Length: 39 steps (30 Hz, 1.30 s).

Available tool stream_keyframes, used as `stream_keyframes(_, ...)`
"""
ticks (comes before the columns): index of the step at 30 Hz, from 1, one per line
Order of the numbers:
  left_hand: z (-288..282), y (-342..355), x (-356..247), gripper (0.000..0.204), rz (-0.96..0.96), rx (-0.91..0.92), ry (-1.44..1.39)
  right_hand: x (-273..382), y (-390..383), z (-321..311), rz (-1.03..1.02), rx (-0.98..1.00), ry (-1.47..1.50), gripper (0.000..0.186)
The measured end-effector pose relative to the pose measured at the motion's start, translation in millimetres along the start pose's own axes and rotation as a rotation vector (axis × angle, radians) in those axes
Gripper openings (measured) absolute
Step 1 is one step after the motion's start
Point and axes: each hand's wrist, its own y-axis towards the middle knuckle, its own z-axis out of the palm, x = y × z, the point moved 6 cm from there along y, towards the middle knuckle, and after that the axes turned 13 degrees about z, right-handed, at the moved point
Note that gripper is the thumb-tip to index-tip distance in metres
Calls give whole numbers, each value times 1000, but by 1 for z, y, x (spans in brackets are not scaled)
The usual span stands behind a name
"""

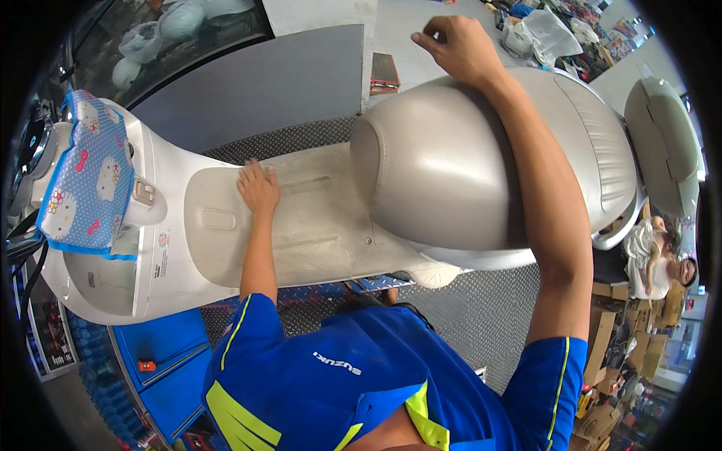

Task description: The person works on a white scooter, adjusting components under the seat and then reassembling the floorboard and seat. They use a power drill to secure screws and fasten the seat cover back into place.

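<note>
A white scooter lies across my view, with a pale floorboard [301, 210], a silver-beige seat [429, 180] and, at the left, a blue dotted cover with a cartoon pattern [89, 169] on the front end. My left hand [258, 184] is on the floorboard near its far edge, fingers spread and slightly blurred, holding nothing. My right arm reaches over the seat; my right hand [455, 45] is beyond its far side, fingers loosely bent and apart, with nothing visible in them.
A backrest box [662, 143] is at the scooter's rear. Further right, a person in white [658, 270] sits near stacked cardboard boxes [602, 346]. A blue cabinet [162, 342] is at lower left, a glass case [173, 37] behind. A red-topped object [385, 71] lies on the floor.
</note>
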Motion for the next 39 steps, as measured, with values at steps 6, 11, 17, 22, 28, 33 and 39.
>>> stream_keyframes(6,-42,28,-26,67,92,-138,-129,14,-6,-20,76,52,1,37)
stream_keyframes(11,-97,-29,-156,71,317,-315,-232,5,-1,-7,58,64,55,35)
stream_keyframes(17,-50,-91,-222,75,473,241,-140,2,4,-4,22,43,64,34)
stream_keyframes(22,-45,-98,-214,75,467,234,-219,1,2,-9,32,19,71,34)
stream_keyframes(28,-129,-180,-164,42,315,-111,-608,-2,-3,-7,-3,-18,78,33)
stream_keyframes(33,-97,-301,-122,40,91,306,-664,-17,1,0,94,19,149,29)
stream_keyframes(39,77,-371,-123,48,-538,803,-1292,5,3,26,119,152,-42,39)
